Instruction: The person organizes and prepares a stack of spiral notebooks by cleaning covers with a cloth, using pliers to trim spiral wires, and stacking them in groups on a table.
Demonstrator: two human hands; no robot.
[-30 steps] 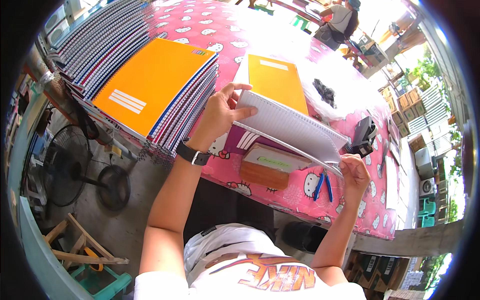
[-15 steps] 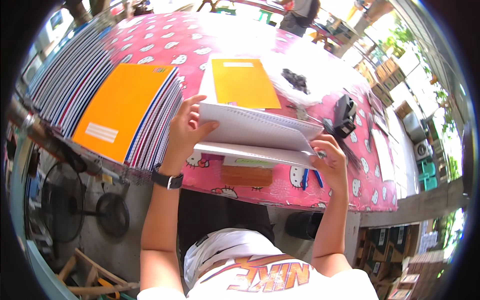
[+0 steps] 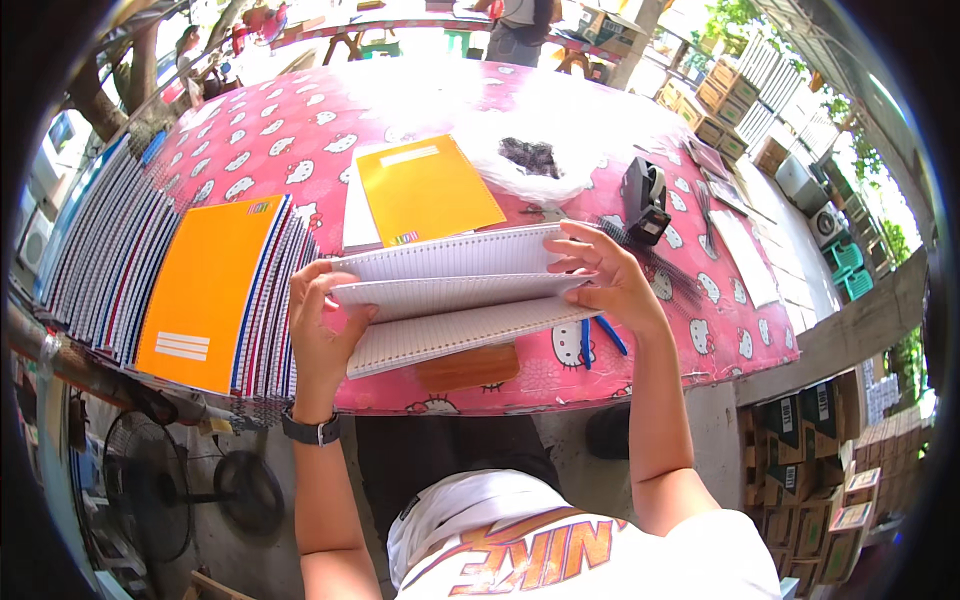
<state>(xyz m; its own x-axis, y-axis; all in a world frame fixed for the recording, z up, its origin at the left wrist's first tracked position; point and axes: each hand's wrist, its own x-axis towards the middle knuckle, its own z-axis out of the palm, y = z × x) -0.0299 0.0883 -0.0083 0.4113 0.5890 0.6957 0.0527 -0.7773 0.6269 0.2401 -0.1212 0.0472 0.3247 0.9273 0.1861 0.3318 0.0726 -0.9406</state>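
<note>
Notebook brought farther over the wooden block since the earlier frame, fanned open between the hands, its ends pinched by thumb and fingers of left hand and right hand; pages could be creased if either grip is slackened.

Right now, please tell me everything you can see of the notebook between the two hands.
The notebook is held open over the pink table cover, its ruled, white, paper-like pages parted in layers. Small holes or wire run along some edges; I cannot tell which. The left hand and right hand hold opposite ends.
</note>
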